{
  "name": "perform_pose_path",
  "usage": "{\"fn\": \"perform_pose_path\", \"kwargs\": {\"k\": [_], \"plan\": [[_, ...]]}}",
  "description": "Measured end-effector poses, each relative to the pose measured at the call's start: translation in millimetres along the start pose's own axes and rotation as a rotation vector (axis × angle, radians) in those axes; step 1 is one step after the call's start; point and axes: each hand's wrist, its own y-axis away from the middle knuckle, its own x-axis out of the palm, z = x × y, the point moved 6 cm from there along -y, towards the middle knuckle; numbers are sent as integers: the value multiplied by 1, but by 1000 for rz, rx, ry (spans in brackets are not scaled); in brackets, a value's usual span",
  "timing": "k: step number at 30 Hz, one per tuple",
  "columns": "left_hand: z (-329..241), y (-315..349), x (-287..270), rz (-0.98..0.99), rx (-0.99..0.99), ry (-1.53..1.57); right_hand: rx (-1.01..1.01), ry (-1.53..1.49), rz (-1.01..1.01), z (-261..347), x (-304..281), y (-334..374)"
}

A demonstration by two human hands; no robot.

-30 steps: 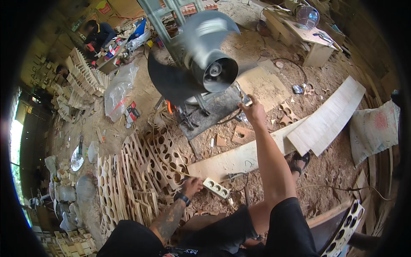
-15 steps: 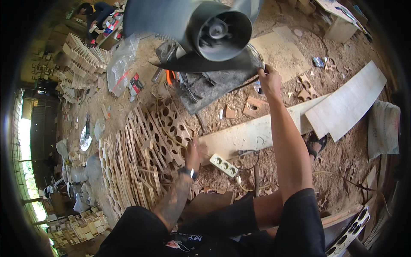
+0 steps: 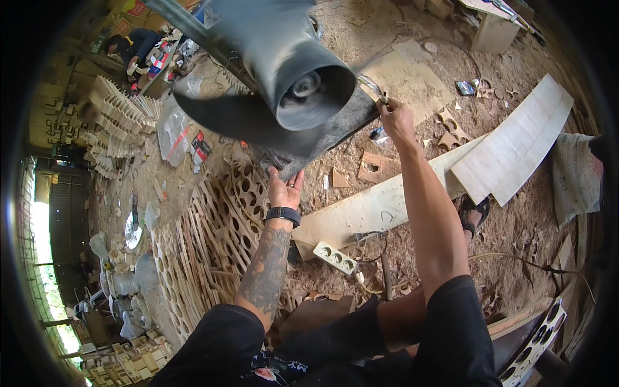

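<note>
A large dark grey bladed thing with a wide round hub (image 3: 306, 93), like a fan or propeller, hangs close in front of me, blurred. Beneath it lies a dark, dusty board (image 3: 342, 132) with small dark metal parts, partly hidden. My right hand (image 3: 396, 121) is closed around the end of a shiny curved metal handle (image 3: 370, 84) by the board's right corner. At the near edge of the board is my left hand (image 3: 284, 191), with its fingers apart and fingertips at the edge; whether they bear its weight I cannot tell.
Cut-out wooden strips with round holes (image 3: 213, 226) are piled at left. A white power strip (image 3: 334, 257) lies by a long pale plank (image 3: 361, 209). Another plank (image 3: 516, 138) and a sack (image 3: 576, 184) stand right. A person (image 3: 138, 48) crouches far left.
My left hand has moved up from beside the wooden strips to the dark board's near edge. The grey bladed thing now appears further left and lower. My right hand keeps its hold.
</note>
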Motion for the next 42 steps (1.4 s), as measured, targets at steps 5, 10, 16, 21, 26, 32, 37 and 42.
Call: {"fn": "perform_pose_path", "kwargs": {"k": [5, 10, 16, 21, 26, 32, 37, 42], "plan": [[2, -7, 3, 61, -30, -32, 261, -259, 12, -36, -15, -12], [-3, -9, -2, 201, -15, -143, -3, -271, 441, -28, 3, -16], [-5, -4, -98, 183, -189, -379, 368, -114, 509, -56, -82, 19], [33, 25, -223, 114, 12, -1462, 160, -192, 109, 4, -182, 62], [111, 41, -316, 121, -440, -1568, 162, 235, 424, 44, -149, 130], [188, 29, -335, -7, -650, -847, 250, 618, 705, -58, 64, 226], [182, 36, -331, -174, -366, -918, 569, 424, 304, -138, 122, 323], [152, 57, -317, -128, -219, -923, 327, 680, 509, -180, 114, 309]]}}
